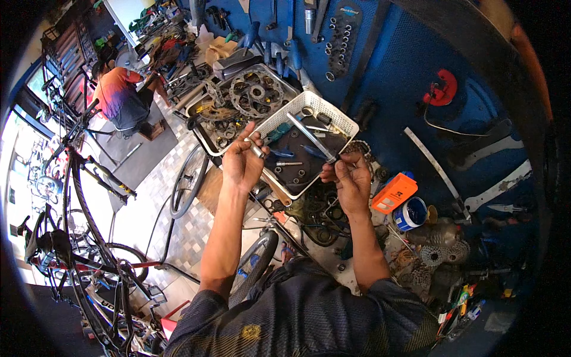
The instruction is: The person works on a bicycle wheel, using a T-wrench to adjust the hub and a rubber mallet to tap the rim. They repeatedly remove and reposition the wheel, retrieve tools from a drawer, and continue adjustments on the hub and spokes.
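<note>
My left hand point(242, 165) is closed around a small silver cylinder, which looks like a socket point(256, 150). My right hand point(352, 181) grips the lower end of a long chrome socket wrench handle point(309, 135) that slants up and to the left. Both hands are raised at the sides of a white perforated plastic basket point(289, 191), and the wrench handle crosses over it. Inside the basket lie small sockets, a silver T-shaped or stepped metal piece point(288, 163) and blue-green-handled tools point(278, 132).
Behind is a metal tray point(191, 113) with chainrings point(257, 94) and greasy parts. Hand tools hang on a blue panel point(392, 65). An orange box point(394, 193), blue tub point(410, 214) and cassettes point(437, 254) sit right. Bicycles point(74, 178) and a crouching person point(122, 95) are left.
</note>
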Demonstrator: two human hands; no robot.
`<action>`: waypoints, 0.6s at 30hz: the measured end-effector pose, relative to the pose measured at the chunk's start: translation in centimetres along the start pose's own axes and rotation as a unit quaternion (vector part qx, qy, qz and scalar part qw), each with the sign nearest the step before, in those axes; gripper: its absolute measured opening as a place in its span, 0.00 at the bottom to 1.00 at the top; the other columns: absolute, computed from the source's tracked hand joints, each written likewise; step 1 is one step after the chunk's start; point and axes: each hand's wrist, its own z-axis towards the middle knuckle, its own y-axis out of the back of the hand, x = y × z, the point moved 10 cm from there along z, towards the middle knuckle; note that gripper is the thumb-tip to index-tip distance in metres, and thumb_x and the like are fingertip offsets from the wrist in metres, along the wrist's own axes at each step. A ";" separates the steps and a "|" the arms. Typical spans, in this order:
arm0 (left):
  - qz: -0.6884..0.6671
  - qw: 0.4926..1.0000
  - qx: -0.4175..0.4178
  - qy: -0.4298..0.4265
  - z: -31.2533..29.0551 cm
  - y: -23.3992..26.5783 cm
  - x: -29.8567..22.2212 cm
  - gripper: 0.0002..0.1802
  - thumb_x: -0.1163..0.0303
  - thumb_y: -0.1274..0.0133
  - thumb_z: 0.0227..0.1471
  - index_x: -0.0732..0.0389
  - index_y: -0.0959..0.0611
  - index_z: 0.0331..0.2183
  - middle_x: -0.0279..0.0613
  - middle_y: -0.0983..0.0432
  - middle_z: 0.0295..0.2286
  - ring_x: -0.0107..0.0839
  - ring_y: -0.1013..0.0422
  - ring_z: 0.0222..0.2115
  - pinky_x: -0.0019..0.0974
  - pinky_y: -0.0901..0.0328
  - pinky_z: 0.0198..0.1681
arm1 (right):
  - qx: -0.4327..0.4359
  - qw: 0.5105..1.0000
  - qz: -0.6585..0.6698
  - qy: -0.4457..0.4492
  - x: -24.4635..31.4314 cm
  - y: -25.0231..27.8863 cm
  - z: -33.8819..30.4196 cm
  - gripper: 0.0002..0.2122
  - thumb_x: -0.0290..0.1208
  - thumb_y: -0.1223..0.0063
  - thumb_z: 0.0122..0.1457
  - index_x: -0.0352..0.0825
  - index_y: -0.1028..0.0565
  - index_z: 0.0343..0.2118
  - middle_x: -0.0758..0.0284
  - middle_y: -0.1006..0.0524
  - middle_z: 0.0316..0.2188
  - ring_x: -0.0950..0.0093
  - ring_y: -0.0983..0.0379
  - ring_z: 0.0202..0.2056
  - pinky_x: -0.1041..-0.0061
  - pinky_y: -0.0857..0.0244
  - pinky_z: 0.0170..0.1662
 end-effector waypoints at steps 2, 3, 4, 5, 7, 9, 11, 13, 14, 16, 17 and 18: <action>-0.025 0.997 -0.070 -0.036 -0.1 0.4 0.0 0.27 0.81 0.56 0.53 0.67 0.30 0.56 0.44 0.27 0.42 0.35 0.29 0.41 0.44 0.32 0.52 | -0.004 1.000 -0.028 -0.004 0.5 0.6 -0.6 0.12 0.31 0.44 0.68 0.33 0.33 0.46 0.56 0.19 0.35 0.69 0.18 0.34 0.69 0.22 0.39; -0.023 0.996 -0.071 -0.050 0.4 0.1 -1.8 0.25 0.81 0.57 0.54 0.67 0.30 0.55 0.45 0.28 0.42 0.35 0.29 0.41 0.44 0.32 0.52 | 0.007 0.999 -0.040 0.009 -0.4 -0.7 -0.4 0.11 0.31 0.44 0.68 0.33 0.33 0.45 0.57 0.19 0.35 0.69 0.18 0.34 0.70 0.22 0.39; -0.035 0.994 -0.090 -0.059 0.1 0.0 -1.7 0.24 0.82 0.59 0.54 0.67 0.30 0.54 0.45 0.28 0.42 0.35 0.30 0.42 0.43 0.32 0.52 | 0.014 0.998 -0.062 0.008 -0.4 -0.8 -1.0 0.11 0.30 0.44 0.68 0.33 0.33 0.45 0.57 0.19 0.35 0.70 0.18 0.34 0.70 0.22 0.39; -0.048 0.991 -0.108 -0.068 0.0 0.0 -1.6 0.23 0.82 0.61 0.55 0.67 0.30 0.54 0.46 0.28 0.42 0.36 0.30 0.42 0.43 0.31 0.52 | 0.021 0.996 -0.085 0.007 -0.4 -0.9 -1.5 0.11 0.30 0.44 0.68 0.32 0.33 0.45 0.58 0.19 0.34 0.71 0.19 0.34 0.71 0.22 0.39; -0.050 0.990 -0.106 -0.084 0.0 -0.9 -1.6 0.22 0.82 0.60 0.55 0.67 0.30 0.53 0.47 0.29 0.42 0.37 0.30 0.43 0.45 0.31 0.53 | 0.040 0.995 -0.091 0.006 -0.8 -1.5 -2.2 0.10 0.27 0.44 0.68 0.32 0.33 0.45 0.59 0.19 0.35 0.74 0.19 0.34 0.73 0.23 0.40; -0.048 0.988 -0.106 -0.099 0.1 -1.8 -1.9 0.21 0.82 0.60 0.55 0.67 0.30 0.52 0.48 0.29 0.42 0.37 0.30 0.43 0.46 0.31 0.54 | 0.048 0.990 -0.133 0.018 -1.0 -2.1 -2.3 0.09 0.30 0.45 0.69 0.34 0.32 0.44 0.61 0.19 0.34 0.74 0.19 0.34 0.73 0.22 0.37; -0.050 0.986 -0.108 -0.114 0.1 -2.4 -1.9 0.19 0.82 0.59 0.55 0.66 0.29 0.50 0.49 0.28 0.42 0.38 0.29 0.43 0.48 0.32 0.56 | 0.050 0.987 -0.153 0.021 -1.1 -2.4 -2.2 0.09 0.29 0.45 0.68 0.34 0.32 0.44 0.61 0.20 0.34 0.75 0.19 0.35 0.73 0.22 0.38; -0.030 0.987 -0.099 -0.124 0.1 -2.9 -2.0 0.18 0.82 0.59 0.56 0.66 0.29 0.49 0.49 0.28 0.42 0.39 0.29 0.43 0.50 0.32 0.57 | 0.051 0.985 -0.165 0.026 -1.0 -2.5 -2.2 0.09 0.29 0.45 0.68 0.33 0.32 0.44 0.62 0.20 0.34 0.75 0.19 0.35 0.74 0.22 0.38; -0.023 0.988 -0.084 -0.130 0.1 -3.3 -2.0 0.17 0.82 0.59 0.56 0.66 0.29 0.48 0.49 0.28 0.42 0.40 0.29 0.43 0.51 0.32 0.57 | 0.051 0.983 -0.171 0.031 -0.9 -2.6 -2.2 0.09 0.29 0.44 0.68 0.33 0.32 0.44 0.62 0.20 0.34 0.75 0.19 0.35 0.74 0.22 0.38; 0.015 0.988 -0.061 -0.141 -0.1 -3.8 -2.3 0.17 0.82 0.56 0.55 0.65 0.28 0.48 0.49 0.27 0.43 0.40 0.29 0.45 0.51 0.34 0.60 | 0.049 0.982 -0.180 0.038 -0.6 -2.7 -2.3 0.09 0.28 0.44 0.68 0.33 0.32 0.44 0.62 0.20 0.34 0.76 0.20 0.35 0.75 0.22 0.38; 0.033 0.987 -0.059 -0.144 -0.1 -3.9 -2.4 0.17 0.82 0.54 0.55 0.65 0.27 0.48 0.48 0.27 0.44 0.41 0.29 0.46 0.51 0.36 0.62 | 0.047 0.981 -0.183 0.040 -0.5 -2.7 -2.4 0.09 0.28 0.44 0.68 0.33 0.32 0.44 0.62 0.20 0.34 0.76 0.20 0.35 0.75 0.23 0.38; 0.042 0.986 -0.046 -0.152 -0.1 -4.1 -2.5 0.17 0.82 0.54 0.56 0.65 0.27 0.48 0.48 0.27 0.43 0.41 0.29 0.46 0.52 0.36 0.62 | 0.047 0.983 -0.173 0.038 -0.4 -2.8 -2.4 0.09 0.28 0.44 0.68 0.33 0.32 0.44 0.62 0.20 0.33 0.76 0.20 0.35 0.75 0.23 0.38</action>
